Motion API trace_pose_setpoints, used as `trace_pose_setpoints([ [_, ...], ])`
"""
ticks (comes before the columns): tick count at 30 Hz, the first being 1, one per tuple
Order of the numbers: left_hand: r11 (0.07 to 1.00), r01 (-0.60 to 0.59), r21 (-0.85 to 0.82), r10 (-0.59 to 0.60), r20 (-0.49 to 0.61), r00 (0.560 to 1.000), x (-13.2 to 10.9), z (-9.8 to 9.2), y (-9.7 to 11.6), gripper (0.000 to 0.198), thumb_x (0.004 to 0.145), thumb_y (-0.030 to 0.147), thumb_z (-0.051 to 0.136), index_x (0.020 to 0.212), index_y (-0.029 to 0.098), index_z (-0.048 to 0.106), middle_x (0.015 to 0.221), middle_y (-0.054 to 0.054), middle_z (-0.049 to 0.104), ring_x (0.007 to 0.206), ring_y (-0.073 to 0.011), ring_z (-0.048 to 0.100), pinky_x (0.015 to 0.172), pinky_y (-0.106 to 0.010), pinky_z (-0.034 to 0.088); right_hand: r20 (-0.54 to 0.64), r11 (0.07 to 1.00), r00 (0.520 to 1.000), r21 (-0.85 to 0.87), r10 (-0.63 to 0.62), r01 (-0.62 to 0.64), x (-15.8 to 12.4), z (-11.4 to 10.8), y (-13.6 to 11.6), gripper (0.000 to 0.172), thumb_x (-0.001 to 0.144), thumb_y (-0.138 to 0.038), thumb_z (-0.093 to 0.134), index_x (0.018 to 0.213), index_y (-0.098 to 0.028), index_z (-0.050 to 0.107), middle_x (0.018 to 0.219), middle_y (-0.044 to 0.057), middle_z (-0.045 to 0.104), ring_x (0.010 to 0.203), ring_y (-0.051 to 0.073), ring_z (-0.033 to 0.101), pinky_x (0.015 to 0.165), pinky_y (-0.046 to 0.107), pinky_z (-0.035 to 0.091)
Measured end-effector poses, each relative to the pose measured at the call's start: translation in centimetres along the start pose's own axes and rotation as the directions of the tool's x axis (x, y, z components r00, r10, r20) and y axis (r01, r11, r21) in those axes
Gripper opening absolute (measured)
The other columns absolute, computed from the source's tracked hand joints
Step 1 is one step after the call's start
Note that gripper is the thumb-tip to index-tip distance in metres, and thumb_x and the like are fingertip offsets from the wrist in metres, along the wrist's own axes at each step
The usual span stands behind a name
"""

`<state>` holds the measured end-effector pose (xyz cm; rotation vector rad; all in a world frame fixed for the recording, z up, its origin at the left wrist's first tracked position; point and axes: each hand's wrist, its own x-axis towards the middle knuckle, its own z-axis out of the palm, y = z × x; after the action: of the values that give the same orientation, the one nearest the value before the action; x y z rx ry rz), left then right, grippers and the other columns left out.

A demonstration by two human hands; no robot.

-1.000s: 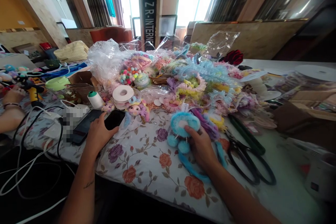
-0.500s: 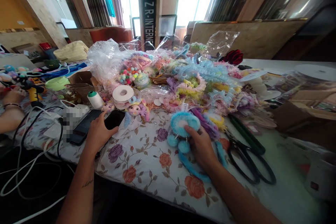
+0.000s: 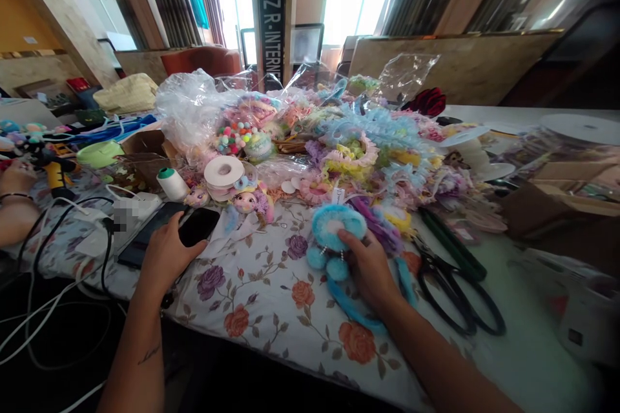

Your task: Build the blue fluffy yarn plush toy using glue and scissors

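Observation:
My left hand [image 3: 167,251] rests on two dark phones [image 3: 191,227] lying on the floral tablecloth [image 3: 271,297], fingers curled loosely over them. My right hand [image 3: 371,268] is closed on a fluffy blue headband piece [image 3: 336,226] with small blue pompoms [image 3: 329,263] and a blue band [image 3: 353,313] curving beneath the wrist.
A heap of pastel lace trims and plastic bags [image 3: 310,135] fills the table's middle. Large black scissors [image 3: 455,293] lie right of my hand. A white ribbon roll [image 3: 223,172] and thread spool [image 3: 172,184] stand near the phones. Cables [image 3: 62,239] and another person's hand [image 3: 17,177] are at left.
My left hand has shifted slightly left on the phones. The view has drifted a little; my right hand stays on the blue piece.

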<state>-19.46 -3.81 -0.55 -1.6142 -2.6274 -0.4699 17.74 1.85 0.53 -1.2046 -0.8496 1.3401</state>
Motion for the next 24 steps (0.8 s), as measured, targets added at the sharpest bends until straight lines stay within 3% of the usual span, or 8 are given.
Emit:
trace_pose_setpoints([
  [10,1.000,-0.026,0.008,0.026,-0.013,1.000,0.32,-0.07,0.47,0.086,0.082,0.056,0.063,0.150,0.008,0.042,0.126,-0.024,0.068,0.118,-0.0418,0.063,0.102,-0.049,0.048,-0.002,1.000,1.000,-0.003,-0.007,0.007,0.12,0.00,0.01,0.039,0.067,-0.044,0.087,0.094,-0.023,0.066,0.080,-0.001,0.071,0.068,0.020,0.063,0.061,0.032,0.052],
  [17,1.000,0.021,-0.003,-0.021,0.056,0.998,0.42,-0.30,0.47,0.090,0.083,0.058,0.061,0.156,0.012,0.035,0.136,-0.026,0.062,0.122,-0.0447,0.060,0.096,-0.050,0.050,0.013,1.000,1.000,-0.003,-0.017,0.017,0.09,-0.12,0.01,0.039,0.069,-0.043,0.087,0.095,-0.023,0.068,0.085,0.000,0.072,0.075,0.022,0.066,0.065,0.033,0.054],
  [24,1.000,-0.022,0.010,0.022,0.010,1.000,0.87,0.10,0.71,0.089,0.082,0.057,0.063,0.153,0.009,0.039,0.129,-0.024,0.065,0.119,-0.0433,0.061,0.098,-0.049,0.049,0.016,1.000,1.000,0.008,-0.026,0.025,0.21,-0.01,0.26,0.037,0.068,-0.044,0.085,0.093,-0.024,0.067,0.083,-0.001,0.072,0.071,0.021,0.066,0.062,0.033,0.054],
])
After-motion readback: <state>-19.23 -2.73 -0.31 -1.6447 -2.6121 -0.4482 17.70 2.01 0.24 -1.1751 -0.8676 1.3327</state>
